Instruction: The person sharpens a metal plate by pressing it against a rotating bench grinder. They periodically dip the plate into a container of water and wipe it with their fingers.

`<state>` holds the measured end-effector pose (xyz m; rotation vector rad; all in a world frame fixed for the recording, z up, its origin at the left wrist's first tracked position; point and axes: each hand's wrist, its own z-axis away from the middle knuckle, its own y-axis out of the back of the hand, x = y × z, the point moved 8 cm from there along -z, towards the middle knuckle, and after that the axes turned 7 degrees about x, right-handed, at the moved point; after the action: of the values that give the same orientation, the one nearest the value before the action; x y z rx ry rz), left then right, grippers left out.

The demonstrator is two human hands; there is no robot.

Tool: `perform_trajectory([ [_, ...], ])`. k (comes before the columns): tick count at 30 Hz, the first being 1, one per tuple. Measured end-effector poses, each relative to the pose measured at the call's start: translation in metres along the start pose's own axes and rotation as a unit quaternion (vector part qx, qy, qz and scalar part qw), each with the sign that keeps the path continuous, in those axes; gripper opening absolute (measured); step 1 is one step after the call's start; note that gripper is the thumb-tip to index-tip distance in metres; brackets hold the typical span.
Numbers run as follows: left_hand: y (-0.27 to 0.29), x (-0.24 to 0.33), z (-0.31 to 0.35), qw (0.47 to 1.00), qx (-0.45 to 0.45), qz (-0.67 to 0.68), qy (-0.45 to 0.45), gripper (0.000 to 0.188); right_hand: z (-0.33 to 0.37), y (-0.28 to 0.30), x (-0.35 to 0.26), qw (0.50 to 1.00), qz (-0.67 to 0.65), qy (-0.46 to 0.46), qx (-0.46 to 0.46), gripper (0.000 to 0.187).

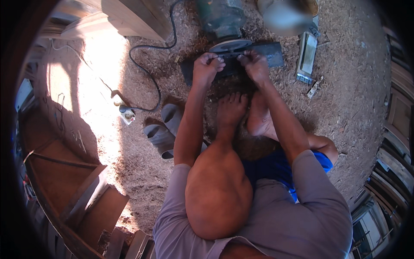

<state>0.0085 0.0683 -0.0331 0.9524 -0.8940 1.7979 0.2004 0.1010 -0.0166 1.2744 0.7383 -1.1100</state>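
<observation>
Both hands, left hand [207, 67] and right hand [255, 65], grip the dark blade [271, 54] lying crosswise, left-right.

Both my arms stretched fwd, elbows nearly straight, forearms running past my raised knee. L hand [207, 67] curled, knuckles up, fingers bent down and pinching. R hand [255, 65] same pose just beside it, fingertips nearly meeting L's. I'm crouched low, bare feet tucked right under my wrists.

I see open sawdust floor [345, 86] right of my hands; the green motor [222, 19] blocks ahead, a black cable [146, 71] crosses left.
</observation>
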Motion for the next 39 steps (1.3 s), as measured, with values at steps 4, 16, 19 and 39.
perform_trajectory([
  [4, -0.003, -0.001, -0.004, 1.000, 0.007, -0.016, 0.022, 0.015, -0.004, 0.000, 0.002, 0.999, 0.035, -0.003, 0.009, 0.026],
  [16, -0.004, -0.007, -0.013, 0.999, 0.008, -0.029, 0.017, 0.016, -0.007, -0.001, 0.009, 0.995, 0.079, -0.029, 0.048, 0.032],
  [19, -0.005, -0.007, -0.012, 1.000, 0.009, -0.012, 0.016, 0.014, -0.008, -0.002, 0.010, 0.994, 0.085, -0.035, 0.053, 0.033],
  [39, -0.010, -0.002, -0.010, 1.000, 0.014, -0.009, 0.009, 0.015, -0.006, 0.000, 0.014, 0.996, 0.042, -0.059, 0.060, 0.031],
])
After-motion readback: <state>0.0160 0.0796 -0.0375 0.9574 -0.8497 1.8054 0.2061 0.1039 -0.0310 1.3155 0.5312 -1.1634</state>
